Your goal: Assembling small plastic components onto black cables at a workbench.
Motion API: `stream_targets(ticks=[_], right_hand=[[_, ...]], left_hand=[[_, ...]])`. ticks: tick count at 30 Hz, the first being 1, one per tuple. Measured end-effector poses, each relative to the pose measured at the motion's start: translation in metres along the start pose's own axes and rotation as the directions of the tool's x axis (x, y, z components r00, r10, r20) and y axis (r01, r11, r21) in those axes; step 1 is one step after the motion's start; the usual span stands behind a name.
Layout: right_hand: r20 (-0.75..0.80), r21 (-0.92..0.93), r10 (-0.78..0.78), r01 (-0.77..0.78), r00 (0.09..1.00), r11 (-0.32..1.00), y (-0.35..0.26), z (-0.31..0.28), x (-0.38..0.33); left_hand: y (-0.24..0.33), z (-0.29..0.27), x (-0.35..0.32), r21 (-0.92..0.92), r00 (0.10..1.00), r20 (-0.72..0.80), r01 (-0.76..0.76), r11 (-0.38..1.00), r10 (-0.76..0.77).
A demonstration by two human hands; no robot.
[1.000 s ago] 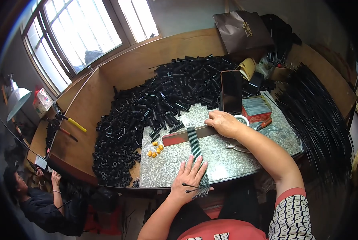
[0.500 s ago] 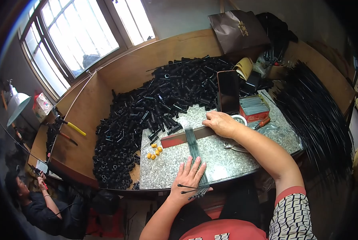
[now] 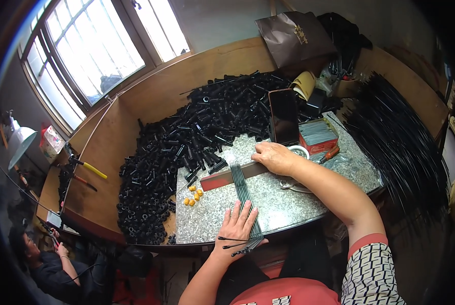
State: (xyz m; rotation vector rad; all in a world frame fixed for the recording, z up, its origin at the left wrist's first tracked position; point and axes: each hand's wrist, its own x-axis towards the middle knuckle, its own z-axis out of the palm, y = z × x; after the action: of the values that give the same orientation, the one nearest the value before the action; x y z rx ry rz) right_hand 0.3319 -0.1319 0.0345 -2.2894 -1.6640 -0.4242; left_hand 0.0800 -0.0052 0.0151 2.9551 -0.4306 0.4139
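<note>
1. Head view: left hand [image 3: 239, 227] is lying flat, fingers spread wide, pressing down the near end of a row of thin dark rods [image 3: 244, 188] on the grey stone tabletop [image 3: 309, 203]. Nothing is clasped in that grip; a few loose rods are sticking out sideways just under the palm at the tabletop's near edge.
2. Right hand [image 3: 274, 156] is resting palm-down, fingers curled, on a long red-brown bar [image 3: 222, 179] that is lying across the far end of the rods. Grip is partly closed over the bar's end; whether it is clamping it, I cannot tell.
3. The rods are running between the two grips, side by side and touching.
4. Left of the left-hand grip: small orange pieces [image 3: 192, 196] are sitting loose on the tabletop.
5. Beyond the right-hand grip: a dark phone [image 3: 283, 117] is standing upright, with a red box [image 3: 318, 135] just beside it.
6. Left of both grips and beyond them: a big heap of black tubes [image 3: 187, 137] is covering the wooden bench.
</note>
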Motion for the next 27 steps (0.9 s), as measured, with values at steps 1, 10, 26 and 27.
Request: stream_targets(ticks=[1, 10, 26, 27], right_hand=[[-0.007, 0.000, 0.003, -0.003, 1.000, 1.000, 0.0003, 0.0006, -0.0004], [-0.057, 0.019, -0.020, 0.022, 0.998, 1.000, 0.0038, 0.0032, -0.0031], [0.014, 0.018, 0.019, -0.020, 1.000, 1.000, 0.0008, 0.0004, 0.0009], [0.015, 0.019, 0.019, -0.019, 1.000, 1.000, 0.0010, -0.0002, 0.0010]], left_hand=[[0.0001, -0.0002, 0.0000, 0.000, 1.000, -0.001, 0.003, 1.000, -0.003], [0.0003, -0.0005, 0.0005, 0.007, 1.000, -0.005, 0.005, 1.000, -0.005], [0.0006, -0.0009, 0.0005, 0.013, 1.000, 0.014, 0.010, 1.000, -0.010], [0.0004, -0.0010, 0.0006, 0.013, 1.000, 0.021, 0.006, 1.000, -0.006]])
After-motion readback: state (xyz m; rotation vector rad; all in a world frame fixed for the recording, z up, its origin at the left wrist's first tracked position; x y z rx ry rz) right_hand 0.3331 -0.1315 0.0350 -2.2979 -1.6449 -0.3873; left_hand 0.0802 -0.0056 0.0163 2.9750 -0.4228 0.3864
